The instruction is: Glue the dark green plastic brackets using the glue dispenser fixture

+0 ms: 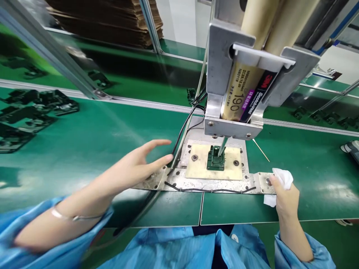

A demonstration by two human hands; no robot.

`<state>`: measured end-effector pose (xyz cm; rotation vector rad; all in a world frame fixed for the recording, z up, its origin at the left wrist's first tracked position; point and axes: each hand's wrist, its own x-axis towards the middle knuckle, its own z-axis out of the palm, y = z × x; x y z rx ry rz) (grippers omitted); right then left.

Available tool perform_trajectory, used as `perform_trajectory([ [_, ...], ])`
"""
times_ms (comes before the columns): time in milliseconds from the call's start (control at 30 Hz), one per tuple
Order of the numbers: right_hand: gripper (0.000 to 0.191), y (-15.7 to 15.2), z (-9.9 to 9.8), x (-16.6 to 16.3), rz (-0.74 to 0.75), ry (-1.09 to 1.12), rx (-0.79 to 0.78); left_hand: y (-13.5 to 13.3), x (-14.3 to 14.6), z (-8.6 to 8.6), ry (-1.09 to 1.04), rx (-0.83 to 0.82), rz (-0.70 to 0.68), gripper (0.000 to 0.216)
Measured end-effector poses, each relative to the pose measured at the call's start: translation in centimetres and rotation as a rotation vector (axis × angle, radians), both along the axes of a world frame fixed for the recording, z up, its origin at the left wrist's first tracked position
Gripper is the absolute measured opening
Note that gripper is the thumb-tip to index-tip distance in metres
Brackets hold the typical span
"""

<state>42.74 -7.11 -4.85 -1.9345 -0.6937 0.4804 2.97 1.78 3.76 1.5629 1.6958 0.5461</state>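
My left hand (137, 164) is held over the left end of the metal base bar (185, 185), its fingers spread and nothing in them. At the bar's right end, my right hand (288, 198) is closed around a crumpled white tissue (284, 178), with the thumb at a round button (269, 182). Between the hands, a small dark green part with a square frame (215, 163) rests on a cream plate (196, 168). The thin nozzle (223, 146) of a two-barrel adhesive cartridge (246, 93) comes down to this part from the metal holder (220, 56).
Several dark green parts (28, 112) are piled on the green table (112, 127) at the left. A cotton swab (261, 150) lies right of the fixture. Black cables (181, 138) run beside the cream plate. Stacked brown cardboard (106, 18) stands behind the frame.
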Motion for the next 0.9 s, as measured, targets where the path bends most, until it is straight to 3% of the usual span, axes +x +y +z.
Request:
perform_trajectory([
  [133,0.072,-0.1,-0.2,0.2,0.004,0.03,-0.043,-2.4,-2.5,-2.5,-0.294,-0.143,0.135,0.066],
  [233,0.072,-0.3,-0.6,0.3,-0.004,0.08,-0.023,-3.2,-2.1,-3.9,-0.479,-0.131,0.252,0.062],
  [333,0.071,-0.3,-0.7,0.2,-0.04,0.065,-0.012,-3.3,-1.4,-4.2,-0.588,-0.13,0.317,0.06],
  [533,0.068,-0.3,-0.8,-0.2,-0.068,-0.017,0.038,-3.6,-0.8,-4.6,-0.675,-0.061,0.457,0.061],
  [900,0.066,-0.4,-1.0,-0.2,-0.043,-0.031,0.085,-3.6,-1.1,-5.5,-0.688,-0.06,0.469,0.061],
])
